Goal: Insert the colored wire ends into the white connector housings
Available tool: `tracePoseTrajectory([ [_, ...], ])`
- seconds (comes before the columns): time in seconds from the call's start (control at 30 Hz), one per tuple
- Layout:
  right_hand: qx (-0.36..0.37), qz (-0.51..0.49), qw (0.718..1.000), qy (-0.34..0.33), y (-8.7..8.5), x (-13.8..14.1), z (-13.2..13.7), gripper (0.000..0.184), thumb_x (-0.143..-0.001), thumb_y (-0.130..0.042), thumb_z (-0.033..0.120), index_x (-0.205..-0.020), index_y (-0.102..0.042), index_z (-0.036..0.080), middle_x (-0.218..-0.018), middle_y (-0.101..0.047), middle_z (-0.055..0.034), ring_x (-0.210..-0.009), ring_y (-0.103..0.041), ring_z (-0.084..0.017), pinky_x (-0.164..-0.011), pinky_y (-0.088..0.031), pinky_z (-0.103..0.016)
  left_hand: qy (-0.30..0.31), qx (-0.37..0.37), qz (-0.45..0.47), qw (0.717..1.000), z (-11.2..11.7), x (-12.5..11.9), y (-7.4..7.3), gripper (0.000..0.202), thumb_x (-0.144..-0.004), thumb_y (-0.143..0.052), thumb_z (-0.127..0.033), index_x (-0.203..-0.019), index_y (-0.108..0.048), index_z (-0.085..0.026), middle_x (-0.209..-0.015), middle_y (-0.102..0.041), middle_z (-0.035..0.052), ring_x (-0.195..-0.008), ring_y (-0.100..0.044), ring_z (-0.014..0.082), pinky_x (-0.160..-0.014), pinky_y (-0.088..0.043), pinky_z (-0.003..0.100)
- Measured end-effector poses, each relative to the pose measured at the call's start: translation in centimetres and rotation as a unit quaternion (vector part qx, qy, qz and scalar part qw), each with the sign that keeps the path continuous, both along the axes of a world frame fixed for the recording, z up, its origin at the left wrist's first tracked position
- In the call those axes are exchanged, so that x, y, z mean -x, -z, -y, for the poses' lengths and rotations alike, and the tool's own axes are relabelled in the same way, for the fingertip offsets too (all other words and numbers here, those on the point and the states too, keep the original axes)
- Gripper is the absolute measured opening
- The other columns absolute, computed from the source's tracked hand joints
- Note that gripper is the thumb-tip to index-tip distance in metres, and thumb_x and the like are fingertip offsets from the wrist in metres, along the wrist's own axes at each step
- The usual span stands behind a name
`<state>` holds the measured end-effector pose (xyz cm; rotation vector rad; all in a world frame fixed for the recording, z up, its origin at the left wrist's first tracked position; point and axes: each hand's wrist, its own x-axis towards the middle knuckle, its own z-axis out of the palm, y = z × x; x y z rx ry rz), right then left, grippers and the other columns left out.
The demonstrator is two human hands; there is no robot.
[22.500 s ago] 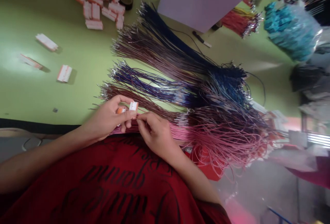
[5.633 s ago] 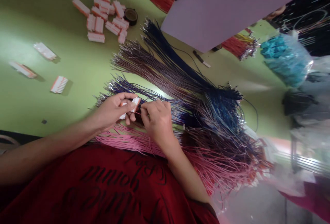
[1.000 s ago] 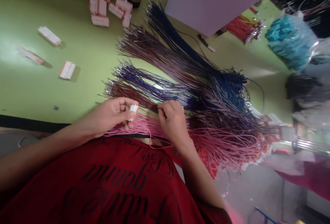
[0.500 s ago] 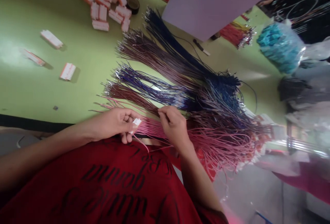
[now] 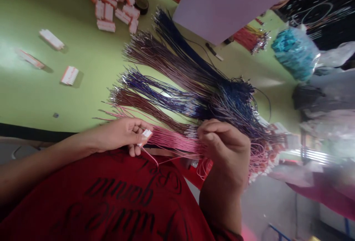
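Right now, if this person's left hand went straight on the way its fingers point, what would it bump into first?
Probably the pink wires, just beyond the white-and-orange connector that the left hand holds. Depth is hard to judge here, so it might pass above them instead.

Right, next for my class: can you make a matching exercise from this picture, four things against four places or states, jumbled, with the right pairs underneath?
Things
1. Left hand
2. Dark round roll
3. Pink wires
4. Turquoise pieces

Places or states
A. Inside a clear plastic bag
B. Beside a pile of white-and-orange blocks
C. Holding a small white block with an orange edge
D. The wire bundle closest to the red shirt

Right pairs
1-C, 2-B, 3-D, 4-A
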<state>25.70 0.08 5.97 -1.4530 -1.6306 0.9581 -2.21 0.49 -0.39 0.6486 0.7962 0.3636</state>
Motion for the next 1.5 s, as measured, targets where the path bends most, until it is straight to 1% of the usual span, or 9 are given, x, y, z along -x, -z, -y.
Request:
tracePoseTrajectory([
  [0.07, 0.023, -0.064, 0.992, -0.106, -1.1, 3.0, -0.1, 0.005, -0.097, -0.078, 0.029, -0.094, -0.083, 0.028, -0.083, -0.080, -0.0014, -0.077, -0.074, -0.018, -0.073, -0.061, -0.032, -0.014, 0.003, 0.007, 1.000, -0.5, -0.7, -0.1, 0.031, -0.082, -0.092, -0.035, -0.102, -0.074, -0.018, -0.066, -0.076, 0.0014, -0.057, -0.070, 0.0172, -0.054, -0.054, 0.027],
  [0.13, 0.122, -0.121, 0.952, -0.253, -1.0, 5.9, -0.6, 0.007, -0.097, -0.077, 0.027, -0.094, -0.083, 0.026, -0.086, -0.081, -0.0004, -0.078, -0.076, -0.016, -0.077, -0.062, -0.031, -0.074, 0.010, 0.004, 0.997, -1.0, -1.2, -0.2, 0.037, -0.076, -0.095, -0.035, -0.101, -0.074, -0.019, -0.076, -0.079, 0.0031, -0.065, -0.073, 0.0176, -0.059, -0.056, 0.027],
  [0.17, 0.167, -0.142, 0.938, -0.270, -0.5, 6.9, -0.9, 0.009, -0.098, -0.076, 0.029, -0.098, -0.083, 0.024, -0.083, -0.080, 0.0001, -0.076, -0.076, -0.016, -0.076, -0.062, -0.030, -0.112, 0.007, -0.004, 0.994, -1.3, -1.4, -0.1, 0.041, -0.073, -0.097, -0.035, -0.101, -0.073, -0.019, -0.081, -0.080, 0.0035, -0.068, -0.074, 0.0178, -0.061, -0.057, 0.027],
  [0.3, 0.236, -0.123, 0.956, -0.125, 3.0, 7.5, -2.4, 0.027, -0.104, -0.062, 0.039, -0.118, -0.073, 0.019, -0.061, -0.062, 0.0076, -0.057, -0.062, -0.012, -0.062, -0.054, -0.026, -0.184, -0.029, -0.046, 0.981, -2.0, -1.1, 0.2, 0.048, -0.072, -0.097, -0.036, -0.107, -0.069, -0.018, -0.072, -0.074, -0.0014, -0.062, -0.069, 0.0166, -0.058, -0.055, 0.028],
  [0.43, 0.178, 0.005, 0.983, -0.039, 5.3, 6.1, -3.2, 0.014, -0.098, -0.063, 0.034, -0.099, -0.069, 0.021, -0.062, -0.059, 0.0068, -0.058, -0.056, -0.012, -0.062, -0.050, -0.026, -0.193, -0.028, -0.066, 0.979, -2.2, -0.5, 0.8, 0.050, -0.077, -0.091, -0.038, -0.115, -0.067, -0.017, -0.070, -0.071, -0.0030, -0.058, -0.067, 0.0159, -0.055, -0.049, 0.027],
  [0.63, 0.075, 0.067, 0.995, -0.021, 5.7, 6.4, -2.9, 0.013, -0.093, -0.070, 0.032, -0.089, -0.080, 0.024, -0.082, -0.080, -0.0025, -0.070, -0.070, -0.017, -0.071, -0.057, -0.029, -0.187, -0.006, -0.062, 0.980, -2.5, -0.6, 1.0, 0.051, -0.077, -0.090, -0.039, -0.116, -0.067, -0.017, -0.074, -0.071, -0.0030, -0.058, -0.067, 0.0145, -0.054, -0.046, 0.026],
  [0.9, -0.020, 0.141, 0.989, -0.048, 4.5, 6.5, -3.1, 0.016, -0.095, -0.060, 0.020, -0.087, -0.075, 0.023, -0.077, -0.076, -0.0012, -0.063, -0.065, -0.014, -0.069, -0.056, -0.026, -0.178, 0.006, -0.069, 0.982, -2.5, -0.5, 1.0, 0.053, -0.076, -0.092, -0.042, -0.117, -0.068, -0.016, -0.071, -0.072, -0.0026, -0.058, -0.067, 0.0148, -0.055, -0.046, 0.026],
  [1.17, 0.019, 0.084, 0.996, -0.016, 5.0, 7.3, -2.7, 0.020, -0.093, -0.063, 0.024, -0.077, -0.076, 0.023, -0.068, -0.074, 0.0009, -0.060, -0.063, -0.014, -0.067, -0.054, -0.026, -0.197, 0.005, -0.035, 0.980, -2.5, -0.2, 0.9, 0.050, -0.075, -0.094, -0.036, -0.114, -0.070, -0.017, -0.078, -0.073, -0.0016, -0.058, -0.067, 0.0133, -0.052, -0.047, 0.024],
  [1.5, 0.206, -0.013, 0.979, 0.008, 4.9, 7.8, -3.5, 0.020, -0.085, -0.065, 0.035, -0.073, -0.074, 0.022, -0.066, -0.075, 0.0000, -0.062, -0.066, -0.015, -0.066, -0.052, -0.028, -0.197, 0.001, -0.028, 0.980, -2.5, -0.4, 0.8, 0.045, -0.074, -0.093, -0.032, -0.111, -0.071, -0.017, -0.083, -0.075, -0.0006, -0.057, -0.067, 0.0128, -0.052, -0.050, 0.024],
])
